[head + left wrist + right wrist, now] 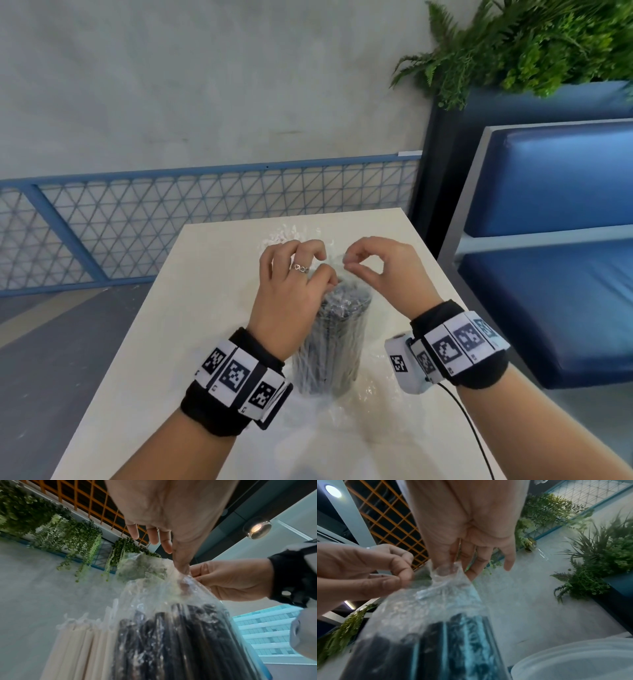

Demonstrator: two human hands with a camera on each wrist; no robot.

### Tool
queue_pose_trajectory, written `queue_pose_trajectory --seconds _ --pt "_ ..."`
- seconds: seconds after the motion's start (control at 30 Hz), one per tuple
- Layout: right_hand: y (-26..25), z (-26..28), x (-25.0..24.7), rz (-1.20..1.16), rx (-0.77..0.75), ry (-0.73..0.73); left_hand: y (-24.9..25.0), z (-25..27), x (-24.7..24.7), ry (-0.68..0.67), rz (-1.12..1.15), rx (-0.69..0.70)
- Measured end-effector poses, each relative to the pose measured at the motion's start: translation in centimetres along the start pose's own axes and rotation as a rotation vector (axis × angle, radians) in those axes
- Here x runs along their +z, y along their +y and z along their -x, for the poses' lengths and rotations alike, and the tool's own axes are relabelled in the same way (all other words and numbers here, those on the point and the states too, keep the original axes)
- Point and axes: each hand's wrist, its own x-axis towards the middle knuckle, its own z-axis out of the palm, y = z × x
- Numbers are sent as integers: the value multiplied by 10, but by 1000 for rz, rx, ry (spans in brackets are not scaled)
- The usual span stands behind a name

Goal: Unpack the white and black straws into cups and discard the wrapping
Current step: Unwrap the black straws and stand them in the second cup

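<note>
A bundle of black straws stands upright mid-table inside clear plastic wrapping. My left hand pinches the wrapping's gathered top from the left. My right hand pinches it from the right, close beside the left. In the left wrist view the left hand grips the film above the black straws, and white straws stand just behind. The right wrist view shows the right hand holding the twisted wrapping, with the left hand next to it.
The pale table ends near a blue mesh railing on the left. A blue bench and a planter with ferns stand on the right. A pale translucent rim shows low in the right wrist view.
</note>
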Motion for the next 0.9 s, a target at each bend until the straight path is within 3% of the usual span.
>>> queue_pose_trajectory --seconds 0.17,0.3,0.37,0.47,0.53,0.63,0.7,0.77,0.9 --pt "25 -12 0 -111 240 147 5 11 -4 -54 118 29" --pt "27 -13 4 -185 324 98 3 15 -4 -126 157 96" --pt "21 -14 -5 -327 341 -23 -3 13 -6 -152 156 105" --pt "14 -13 -26 -605 337 -364 -10 9 -10 -214 166 113" --pt "5 -14 -34 -586 268 -426 -13 8 -12 -243 181 135" --pt "-8 -14 -26 -132 68 -361 -16 9 -11 -251 192 185" --pt "-14 -14 -14 169 14 -302 -17 10 -11 -240 209 191" --pt "-14 -15 -8 186 44 -226 -17 10 -12 -229 213 177" --pt "11 -21 -12 -65 241 52 -21 17 -15 -192 174 136"
